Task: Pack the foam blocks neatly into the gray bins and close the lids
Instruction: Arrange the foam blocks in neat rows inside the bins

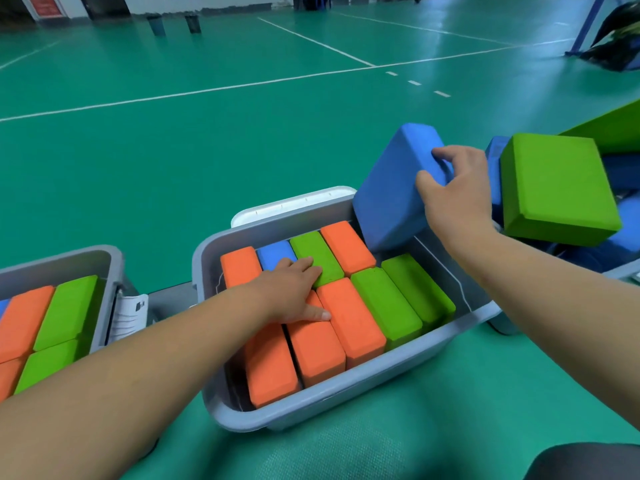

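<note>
The right hand (453,199) grips a blue block (388,192). The thumb presses on the wide flat side and the fingers curl over the top edge. The block is tilted, and its low corner dips into the bin (346,393) at about 1 o'clock. The left hand (291,292) lies flat and loose on the packed blocks (353,320) in the bin. Its fingers rest on a green one and its thumb on an orange one. It holds nothing.

The block is foam, so I think it is very light and a bit squishy. One hand should be enough. It looks rough, not slippery, and it should not break if it drops. It is fat, so the best hold seems to be across the thin way, thumb on one side and fingers on the other. A hard squeeze is not needed.

The bin is nearly full of orange, green and blue blocks in rows. A gap shows along the wall at 3 o'clock, and I guess the blue block goes there. It may be a tight fit, so it may need a soft push down.

The lid (294,202) shows behind the bin at 12 o'clock, not closed. At 9 o'clock sits a left bin (86,258), packed too. At 3 o'clock from the right hand lies a green block (557,188) on a blue pile (623,233). All of it sits on the floor (242,150).
</note>
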`<state>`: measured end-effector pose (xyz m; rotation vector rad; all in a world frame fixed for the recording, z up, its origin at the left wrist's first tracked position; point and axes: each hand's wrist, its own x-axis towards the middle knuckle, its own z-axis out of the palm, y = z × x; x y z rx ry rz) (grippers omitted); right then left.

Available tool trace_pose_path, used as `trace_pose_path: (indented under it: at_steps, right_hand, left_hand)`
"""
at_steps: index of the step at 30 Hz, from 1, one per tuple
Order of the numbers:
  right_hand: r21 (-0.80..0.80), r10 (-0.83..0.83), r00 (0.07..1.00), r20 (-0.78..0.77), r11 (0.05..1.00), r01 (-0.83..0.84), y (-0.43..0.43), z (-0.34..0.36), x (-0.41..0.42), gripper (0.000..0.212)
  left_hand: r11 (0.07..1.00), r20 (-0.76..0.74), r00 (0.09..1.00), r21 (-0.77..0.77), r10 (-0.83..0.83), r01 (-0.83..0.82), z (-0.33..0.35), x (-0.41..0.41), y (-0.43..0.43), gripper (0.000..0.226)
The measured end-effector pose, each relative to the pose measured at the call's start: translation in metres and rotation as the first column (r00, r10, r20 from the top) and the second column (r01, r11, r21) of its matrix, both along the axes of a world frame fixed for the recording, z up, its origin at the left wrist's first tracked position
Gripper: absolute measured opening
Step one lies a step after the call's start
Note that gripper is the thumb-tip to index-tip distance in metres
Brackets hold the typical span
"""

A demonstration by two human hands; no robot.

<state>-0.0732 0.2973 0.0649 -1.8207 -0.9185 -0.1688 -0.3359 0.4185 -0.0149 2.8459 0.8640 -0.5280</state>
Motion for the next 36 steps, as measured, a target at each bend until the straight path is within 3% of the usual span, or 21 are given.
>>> trace_pose_path:
  at_steps: [6,13,15,19,22,29,36]
  right_hand:
    - [-0.282,0.178,0.982,0.057,0.947,-0.155,0.006,-0.016,0.002,0.042]
    - [-0.452,0.204,0.978,0.047,0.878,-0.161,0.028,-0.025,0.004,0.051]
    - [-0.56,0.271,0.963,0.015,0.8,-0.216,0.031,-0.034,0.005,0.056]
    - [-0.816,0.375,0.919,-0.123,0.489,-0.308,0.032,-0.064,0.007,0.066]
    - [-0.852,0.381,0.914,-0.135,0.427,-0.304,0.036,-0.072,0.01,0.068]
    - [-0.982,0.5,0.866,0.009,0.169,-0.088,0.055,-0.069,0.006,0.064]
    - [-0.978,0.592,0.793,0.146,-0.035,0.206,0.066,-0.059,-0.012,0.063]
  left_hand:
    - [1.0,-0.01,1.0,0.012,0.0,0.0,0.001,-0.001,-0.002,0.106]
    - [0.999,0.006,1.0,0.037,-0.016,0.016,-0.003,-0.006,0.0,0.106]
    - [0.999,0.016,1.0,0.041,-0.02,0.019,-0.004,-0.007,0.001,0.105]
    - [0.999,0.013,1.0,0.031,-0.016,0.016,-0.006,-0.007,0.002,0.106]
    - [0.999,0.013,1.0,0.028,-0.016,0.016,-0.007,-0.007,0.004,0.106]
    - [1.0,0.002,1.0,0.015,-0.018,0.018,-0.007,-0.005,0.005,0.107]
    - [0.999,-0.037,0.999,0.009,-0.03,0.03,0.0,-0.006,0.002,0.105]
